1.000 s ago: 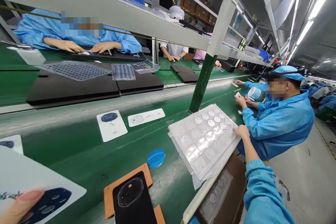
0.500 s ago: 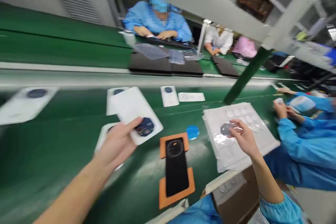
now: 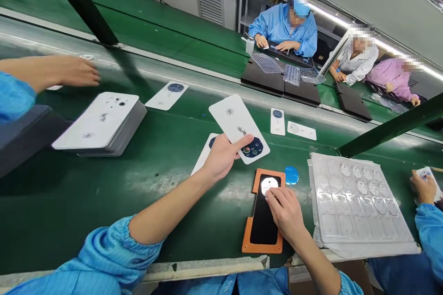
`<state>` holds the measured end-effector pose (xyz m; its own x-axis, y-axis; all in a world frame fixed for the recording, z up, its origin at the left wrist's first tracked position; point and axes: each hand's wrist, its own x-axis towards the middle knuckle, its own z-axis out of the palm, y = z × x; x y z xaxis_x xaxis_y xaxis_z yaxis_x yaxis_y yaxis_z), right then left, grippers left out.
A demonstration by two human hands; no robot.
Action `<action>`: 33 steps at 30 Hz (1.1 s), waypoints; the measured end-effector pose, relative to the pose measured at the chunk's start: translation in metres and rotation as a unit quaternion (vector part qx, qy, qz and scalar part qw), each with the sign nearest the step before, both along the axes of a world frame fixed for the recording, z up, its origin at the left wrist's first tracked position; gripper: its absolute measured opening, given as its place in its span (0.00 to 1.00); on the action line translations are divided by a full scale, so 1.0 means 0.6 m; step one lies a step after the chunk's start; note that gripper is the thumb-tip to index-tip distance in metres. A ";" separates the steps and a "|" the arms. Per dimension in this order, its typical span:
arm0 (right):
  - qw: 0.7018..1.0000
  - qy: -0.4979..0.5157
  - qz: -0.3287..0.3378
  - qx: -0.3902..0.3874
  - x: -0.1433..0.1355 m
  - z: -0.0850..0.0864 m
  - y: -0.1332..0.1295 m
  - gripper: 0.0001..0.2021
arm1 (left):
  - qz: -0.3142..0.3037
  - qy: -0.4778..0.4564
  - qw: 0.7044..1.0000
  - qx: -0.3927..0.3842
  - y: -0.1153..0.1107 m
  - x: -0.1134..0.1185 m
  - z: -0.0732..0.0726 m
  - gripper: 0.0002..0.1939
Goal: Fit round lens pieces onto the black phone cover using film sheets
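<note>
My left hand (image 3: 223, 156) pinches a white phone-shaped card (image 3: 232, 117) by its lower end, the thumb on its dark blue camera-shaped disc (image 3: 255, 146). The card is raised and tilted over the green belt. The fingertips of my right hand (image 3: 285, 207) grip a shiny octagonal lens-cover disc (image 3: 269, 184) at its lower edge. That disc lies over the camera area at the top of a black phone-shaped plate (image 3: 261, 221). An orange jig (image 3: 247, 242) frames the plate. Touching the jig's upper right corner is a blue round film (image 3: 291, 175).
A clear tray (image 3: 339, 221) with several discs lies at right. More cards lie around, including one card (image 3: 162, 99); a card stack (image 3: 114, 133) stands at left. A neighbour's hand (image 3: 74, 71) is left, another person's hand (image 3: 424, 186) right. A green post (image 3: 391, 126) slants across.
My right hand has carried the disc from over the clear tray left onto the black plate. My left hand still holds the card. The camera view has turned left.
</note>
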<state>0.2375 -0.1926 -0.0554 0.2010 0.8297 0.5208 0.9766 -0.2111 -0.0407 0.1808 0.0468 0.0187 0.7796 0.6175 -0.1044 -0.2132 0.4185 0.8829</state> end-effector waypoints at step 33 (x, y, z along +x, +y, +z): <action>0.898 0.340 -0.138 0.242 0.006 0.119 0.094 0.03 | -0.096 -0.011 0.958 0.269 -0.100 -0.021 -0.029 0.24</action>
